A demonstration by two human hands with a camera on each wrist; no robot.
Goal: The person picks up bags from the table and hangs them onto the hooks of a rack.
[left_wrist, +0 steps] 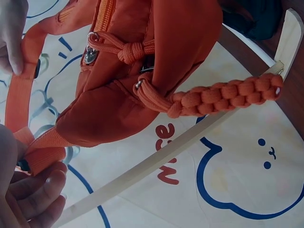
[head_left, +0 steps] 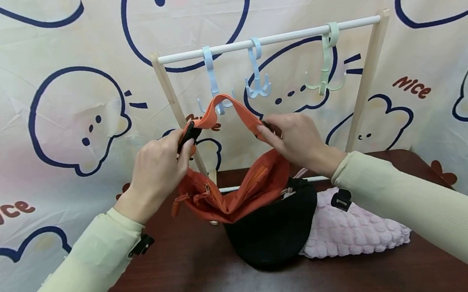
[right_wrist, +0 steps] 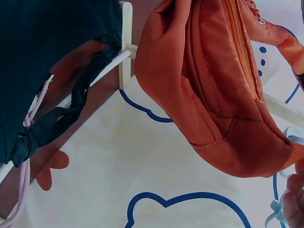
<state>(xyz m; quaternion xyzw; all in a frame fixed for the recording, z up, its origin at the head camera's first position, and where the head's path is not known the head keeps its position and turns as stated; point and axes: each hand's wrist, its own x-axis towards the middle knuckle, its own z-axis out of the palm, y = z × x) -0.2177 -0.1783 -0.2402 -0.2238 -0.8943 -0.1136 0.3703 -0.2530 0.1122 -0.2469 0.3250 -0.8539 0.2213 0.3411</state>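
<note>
An orange crossbody bag (head_left: 239,195) hangs in the air, held by its strap (head_left: 244,111). My left hand (head_left: 155,171) pinches the left part of the strap by a black buckle (head_left: 188,135). My right hand (head_left: 299,139) grips the strap's right side between thumb and fingers. Between the two hands the strap arches upward, overlapping a blue hook (head_left: 210,70) in the head view. Below, the bag sags in the middle, its zipper (right_wrist: 240,45) showing in the right wrist view. A braided orange cord (left_wrist: 223,97) dangles from it in the left wrist view.
A rack with a white bar (head_left: 282,39) and wooden posts stands behind the bag. Another blue hook (head_left: 256,70) and a green hook (head_left: 325,60) hang there. On the brown table (head_left: 175,276) lie a black bag (head_left: 269,240) and a pink puffy bag (head_left: 358,230).
</note>
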